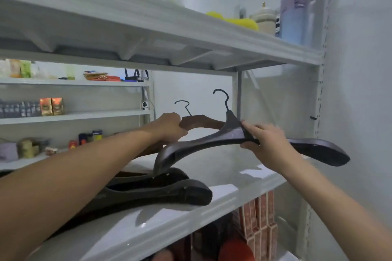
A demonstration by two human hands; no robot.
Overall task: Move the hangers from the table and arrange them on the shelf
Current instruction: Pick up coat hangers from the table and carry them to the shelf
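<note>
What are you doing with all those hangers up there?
A person is putting hangers on a white shelf. The right hand grips a black hanger by one arm, holding it above the shelf. The left hand grips a brown wooden hanger behind it. More dark hangers already lie stacked on the shelf at the left.
</note>
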